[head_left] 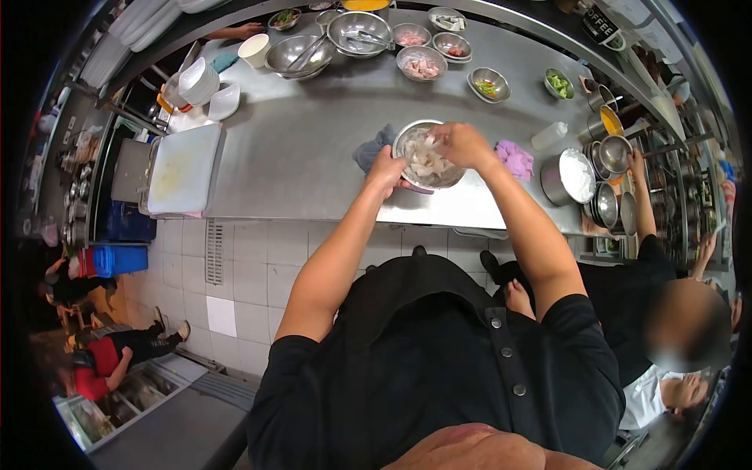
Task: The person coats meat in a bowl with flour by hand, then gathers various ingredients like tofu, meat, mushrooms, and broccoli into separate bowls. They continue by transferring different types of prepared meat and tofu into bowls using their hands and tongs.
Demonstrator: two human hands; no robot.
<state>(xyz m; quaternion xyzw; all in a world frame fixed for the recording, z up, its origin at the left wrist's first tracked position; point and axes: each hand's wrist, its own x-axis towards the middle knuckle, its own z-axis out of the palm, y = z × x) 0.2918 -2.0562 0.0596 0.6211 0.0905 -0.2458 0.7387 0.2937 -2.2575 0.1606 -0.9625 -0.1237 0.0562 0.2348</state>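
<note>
A steel bowl (pixel 413 137) of pale raw meat pieces (pixel 427 160) stands on the steel counter (pixel 313 149) right in front of me. My left hand (pixel 387 168) grips the bowl's near-left rim. My right hand (pixel 462 143) is over the bowl's right side with its fingers curled down into the meat. A grey cloth (pixel 370 150) lies against the bowl's left side and a pink cloth (pixel 515 158) lies just to its right.
Several steel bowls (pixel 356 35) of ingredients line the counter's far side, with a white cup (pixel 254 49) and stacked white bowls (pixel 199 81) at far left. A white cutting board (pixel 185 168) lies left. A pot of white powder (pixel 570 176) and a co-worker's arm (pixel 644 204) are right.
</note>
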